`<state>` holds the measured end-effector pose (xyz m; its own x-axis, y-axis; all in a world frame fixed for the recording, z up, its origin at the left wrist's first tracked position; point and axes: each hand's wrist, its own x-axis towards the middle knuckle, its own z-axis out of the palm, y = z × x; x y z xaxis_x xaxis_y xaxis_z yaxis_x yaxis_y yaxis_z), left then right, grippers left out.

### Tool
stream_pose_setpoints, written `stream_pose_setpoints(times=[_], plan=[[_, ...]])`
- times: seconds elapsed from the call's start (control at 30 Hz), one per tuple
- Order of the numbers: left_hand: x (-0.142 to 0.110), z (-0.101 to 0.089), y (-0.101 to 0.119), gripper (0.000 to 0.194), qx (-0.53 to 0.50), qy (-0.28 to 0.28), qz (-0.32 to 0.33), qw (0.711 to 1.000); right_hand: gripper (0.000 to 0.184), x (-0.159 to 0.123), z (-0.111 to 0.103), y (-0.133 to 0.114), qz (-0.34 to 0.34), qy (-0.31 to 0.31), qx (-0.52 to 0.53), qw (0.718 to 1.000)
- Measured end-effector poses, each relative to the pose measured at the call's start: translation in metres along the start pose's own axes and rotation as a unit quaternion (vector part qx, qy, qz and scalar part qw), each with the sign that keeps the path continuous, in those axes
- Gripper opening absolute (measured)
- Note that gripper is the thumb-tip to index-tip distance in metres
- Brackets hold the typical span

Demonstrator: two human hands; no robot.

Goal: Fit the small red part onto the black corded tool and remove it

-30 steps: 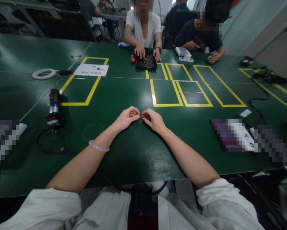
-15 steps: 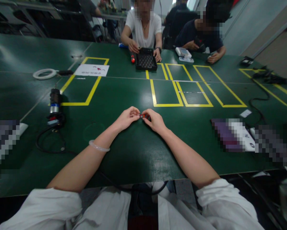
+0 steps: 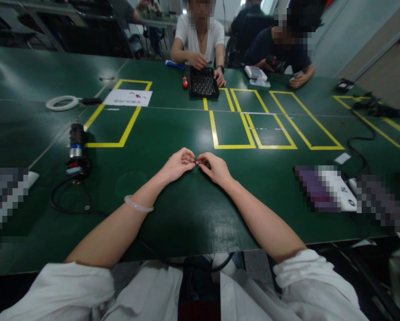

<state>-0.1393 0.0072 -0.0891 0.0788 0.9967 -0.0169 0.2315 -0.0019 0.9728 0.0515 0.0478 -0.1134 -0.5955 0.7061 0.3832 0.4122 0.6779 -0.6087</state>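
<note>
My left hand [image 3: 177, 165] and my right hand [image 3: 216, 168] meet over the middle of the green table [image 3: 173, 133], fingers curled. Between their fingertips sits a small red and dark object [image 3: 199, 162], pinched from both sides; most of it is hidden by the fingers. A pale bangle [image 3: 138, 205] circles my left wrist. Both forearms rest on the table, white sleeves at the near edge.
A dark cylindrical device [image 3: 75, 147] with a black cable lies to the left. A white cable coil [image 3: 61, 103] and a printed sheet [image 3: 128, 97] lie further back. Yellow tape rectangles [image 3: 233, 129] mark the table. Across it, two people sit; one handles a black tray [image 3: 203, 83].
My hands have barely moved and still pinch the small object. The person opposite has shifted a hand from the table's far left side to above the black tray.
</note>
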Motion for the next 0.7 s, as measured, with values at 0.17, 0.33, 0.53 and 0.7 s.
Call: stream_pose_setpoints(times=[0.17, 0.33, 0.53, 0.7], plan=[[0.0, 0.0, 0.002, 0.035, 0.003, 0.012, -0.011, 1.0, 0.016, 0.0, 0.0, -0.001, -0.005, -0.003, -0.01, 1.0], [0.001, 0.0, -0.003, 0.037, -0.003, 0.013, -0.014, 1.0, 0.017, 0.0, 0.0, 0.0, 0.0, -0.003, -0.01, 1.0], [0.003, -0.006, -0.001, 0.039, -0.007, -0.029, -0.002, 1.0, 0.013, 0.002, 0.002, 0.003, 0.037, 0.007, 0.077, 0.996], [-0.007, -0.036, 0.014, 0.047, 0.114, -0.044, -0.007, 0.992, 0.017, 0.005, 0.002, 0.006, 0.083, 0.004, 0.192, 0.978]])
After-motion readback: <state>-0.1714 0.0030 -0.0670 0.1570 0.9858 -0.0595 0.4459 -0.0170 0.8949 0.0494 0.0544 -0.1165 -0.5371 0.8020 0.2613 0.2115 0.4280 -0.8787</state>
